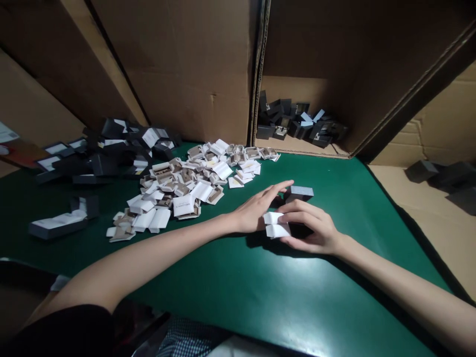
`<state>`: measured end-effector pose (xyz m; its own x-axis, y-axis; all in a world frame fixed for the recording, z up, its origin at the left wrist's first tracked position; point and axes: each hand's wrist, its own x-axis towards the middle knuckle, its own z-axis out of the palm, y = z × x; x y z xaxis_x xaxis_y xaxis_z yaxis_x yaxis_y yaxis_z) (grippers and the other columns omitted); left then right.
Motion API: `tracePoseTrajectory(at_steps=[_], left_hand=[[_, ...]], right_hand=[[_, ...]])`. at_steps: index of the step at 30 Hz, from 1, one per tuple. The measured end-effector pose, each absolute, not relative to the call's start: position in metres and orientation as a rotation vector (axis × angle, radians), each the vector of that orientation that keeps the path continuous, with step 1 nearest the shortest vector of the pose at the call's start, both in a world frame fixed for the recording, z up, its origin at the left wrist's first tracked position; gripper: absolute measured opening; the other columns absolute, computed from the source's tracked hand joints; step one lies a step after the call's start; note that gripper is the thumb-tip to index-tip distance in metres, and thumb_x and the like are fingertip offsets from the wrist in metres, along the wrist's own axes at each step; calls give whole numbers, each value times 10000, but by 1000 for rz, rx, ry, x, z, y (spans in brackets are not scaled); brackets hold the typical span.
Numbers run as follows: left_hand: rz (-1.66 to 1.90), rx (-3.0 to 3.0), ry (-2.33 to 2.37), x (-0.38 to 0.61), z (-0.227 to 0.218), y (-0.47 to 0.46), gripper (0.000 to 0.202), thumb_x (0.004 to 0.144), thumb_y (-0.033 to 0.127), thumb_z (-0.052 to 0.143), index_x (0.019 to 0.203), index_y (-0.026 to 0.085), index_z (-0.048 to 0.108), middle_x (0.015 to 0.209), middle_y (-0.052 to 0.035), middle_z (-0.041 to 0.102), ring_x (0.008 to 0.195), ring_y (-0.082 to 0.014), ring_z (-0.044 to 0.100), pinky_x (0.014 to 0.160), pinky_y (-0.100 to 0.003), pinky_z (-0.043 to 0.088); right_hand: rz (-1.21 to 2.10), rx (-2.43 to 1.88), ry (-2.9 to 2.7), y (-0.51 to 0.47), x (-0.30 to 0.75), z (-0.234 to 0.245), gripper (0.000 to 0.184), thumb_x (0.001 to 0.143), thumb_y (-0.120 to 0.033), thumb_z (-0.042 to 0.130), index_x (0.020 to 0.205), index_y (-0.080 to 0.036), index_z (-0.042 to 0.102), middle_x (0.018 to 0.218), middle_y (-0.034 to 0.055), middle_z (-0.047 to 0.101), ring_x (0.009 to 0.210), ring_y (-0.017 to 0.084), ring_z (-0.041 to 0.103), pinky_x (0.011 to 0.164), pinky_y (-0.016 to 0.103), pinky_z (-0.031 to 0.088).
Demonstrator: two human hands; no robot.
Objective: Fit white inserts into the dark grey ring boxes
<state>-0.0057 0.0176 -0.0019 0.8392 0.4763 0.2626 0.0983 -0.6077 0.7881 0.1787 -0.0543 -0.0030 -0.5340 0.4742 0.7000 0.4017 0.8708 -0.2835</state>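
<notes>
My left hand (pixel 258 207) reaches across the green table with its fingers along the far left end of a small dark grey box (pixel 299 192). Its thumb is mostly hidden, and the hand appears to grip the box there. Just nearer to me, my right hand (pixel 316 228) is closed on a folded white card insert (pixel 277 226), thumb below and fingers above. The insert shows two white faces with a crease between them. Both hands are close together, and the right one covers part of the dark box's near side.
A heap of white and grey card inserts (pixel 182 181) spreads left of my hands on the green table (pixel 305 292). Dark open boxes (pixel 107 156) pile behind it; one open box (pixel 65 220) lies apart. Cardboard cartons (pixel 208 59) wall the back, one holding dark boxes (pixel 290 119).
</notes>
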Motion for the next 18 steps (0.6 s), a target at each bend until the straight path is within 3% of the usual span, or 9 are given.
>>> tracePoseTrajectory(at_steps=[7,12,18], left_hand=[[636,2095,403,-5,-7,21,844,701,227,711,1409,263,253,1306,-118,493,1155,-259,530,987,-460,429],[684,1959,383,-5,-8,23,601,814,159,552,1365,258,332,1311,-93,516,1230,-222,494,1058,-442,385],[755,1871,428,-2,-13,27,470,846,205,550,1296,242,420,1215,-85,573,1097,-198,572,977,-404,459]], right_hand=[[63,-643,-2168,-56,183,-6,399,735,-249,662,1106,-201,523,894,83,628,801,200,631,652,324,545],[87,-648,-2263,-58,182,-7,357,757,-264,643,1089,-199,531,884,75,624,792,185,624,616,292,523],[172,-620,-2344,-58,181,-5,339,790,-247,620,1111,-184,530,985,111,620,910,201,629,718,325,541]])
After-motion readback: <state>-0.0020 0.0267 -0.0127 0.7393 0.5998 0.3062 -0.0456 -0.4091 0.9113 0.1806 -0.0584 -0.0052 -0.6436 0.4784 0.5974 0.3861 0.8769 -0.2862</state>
